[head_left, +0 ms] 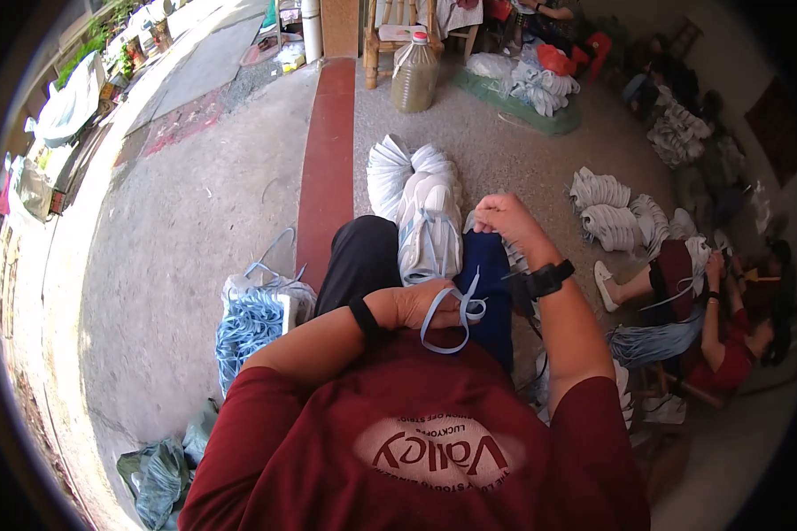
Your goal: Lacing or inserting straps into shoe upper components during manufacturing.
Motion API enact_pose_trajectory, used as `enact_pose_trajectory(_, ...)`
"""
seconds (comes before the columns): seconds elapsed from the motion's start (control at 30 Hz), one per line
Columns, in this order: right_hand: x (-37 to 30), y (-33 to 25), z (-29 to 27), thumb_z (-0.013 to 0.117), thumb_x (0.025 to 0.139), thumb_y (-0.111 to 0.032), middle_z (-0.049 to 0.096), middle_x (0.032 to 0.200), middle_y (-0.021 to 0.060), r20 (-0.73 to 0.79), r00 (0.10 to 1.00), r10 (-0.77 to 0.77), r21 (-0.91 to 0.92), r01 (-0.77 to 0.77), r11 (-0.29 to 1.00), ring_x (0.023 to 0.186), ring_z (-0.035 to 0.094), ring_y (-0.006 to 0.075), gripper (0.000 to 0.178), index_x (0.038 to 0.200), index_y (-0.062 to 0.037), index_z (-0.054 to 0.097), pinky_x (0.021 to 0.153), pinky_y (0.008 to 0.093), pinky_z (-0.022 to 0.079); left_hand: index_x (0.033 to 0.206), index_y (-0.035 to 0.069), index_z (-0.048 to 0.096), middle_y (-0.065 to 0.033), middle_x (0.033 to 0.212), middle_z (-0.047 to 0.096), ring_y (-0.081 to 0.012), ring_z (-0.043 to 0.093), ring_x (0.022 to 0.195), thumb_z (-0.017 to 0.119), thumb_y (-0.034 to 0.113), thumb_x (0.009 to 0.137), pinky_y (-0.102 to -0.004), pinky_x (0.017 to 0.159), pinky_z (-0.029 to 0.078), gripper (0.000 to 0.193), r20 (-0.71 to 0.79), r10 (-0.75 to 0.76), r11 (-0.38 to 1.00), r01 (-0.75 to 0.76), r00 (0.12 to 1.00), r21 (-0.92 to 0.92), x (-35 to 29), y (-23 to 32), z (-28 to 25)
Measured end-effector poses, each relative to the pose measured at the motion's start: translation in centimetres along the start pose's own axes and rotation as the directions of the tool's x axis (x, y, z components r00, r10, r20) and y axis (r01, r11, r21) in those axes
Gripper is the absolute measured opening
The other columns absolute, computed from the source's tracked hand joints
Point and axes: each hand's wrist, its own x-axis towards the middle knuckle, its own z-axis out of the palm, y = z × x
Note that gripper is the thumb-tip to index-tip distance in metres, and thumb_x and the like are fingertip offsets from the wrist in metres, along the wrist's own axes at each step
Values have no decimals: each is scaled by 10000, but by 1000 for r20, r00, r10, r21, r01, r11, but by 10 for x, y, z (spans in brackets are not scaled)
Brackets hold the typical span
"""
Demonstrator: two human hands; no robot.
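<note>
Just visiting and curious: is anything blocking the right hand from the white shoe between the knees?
Nothing visible: the right hand is just right of the white shoe. The blue lace loop lies by the left hand, outside that gap.

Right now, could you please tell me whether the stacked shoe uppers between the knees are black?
No, the stacked shoe uppers are white and pale grey.

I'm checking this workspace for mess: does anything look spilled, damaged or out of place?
Nothing looks plainly spilled or damaged. Only slightly untidy: a stray blue strand loops out beyond the bundle of blue laces on the left, and crumpled green plastic lies at the lower left.
</note>
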Motion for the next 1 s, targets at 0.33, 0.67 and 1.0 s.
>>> enact_pose_trajectory(0.33, 40, 43, 68, 617, 693, -45, 535, 803, 192, -45, 882, -469, -665, 324, 673, 793, 548, 373, 138, 812, -4, 561, 685, 438, 445, 933, 0, 591, -150, 719, 539, -284, 521, 623, 496, 163, 899, -353, 590, 413, 192, -193, -71, 962, 16, 979, -272, -7, -11, 9)
enact_pose_trajectory(0.67, 52, 31, 63, 564, 709, -72, 564, 685, 193, 255, 897, -361, -855, 383, 350, 690, 578, 354, 70, 724, -5, 577, 613, 430, 478, 854, 21, 563, -175, 682, 540, -350, 524, 611, 479, 184, 889, -392, 561, 422, 187, -232, -148, 929, 55, 962, -366, -5, -6, 2)
enact_pose_trajectory(1.0, 53, 90, 51, 534, 643, -27, 604, 674, 159, -413, 898, -151, -358, -8, 934, 596, 582, 310, 166, 798, -13, 593, 559, 378, 452, 811, 30, 560, -172, 641, 529, -354, 516, 581, 498, 200, 880, -397, 540, 409, 194, -244, -229, 897, 107, 942, -429, -6, -8, -1)
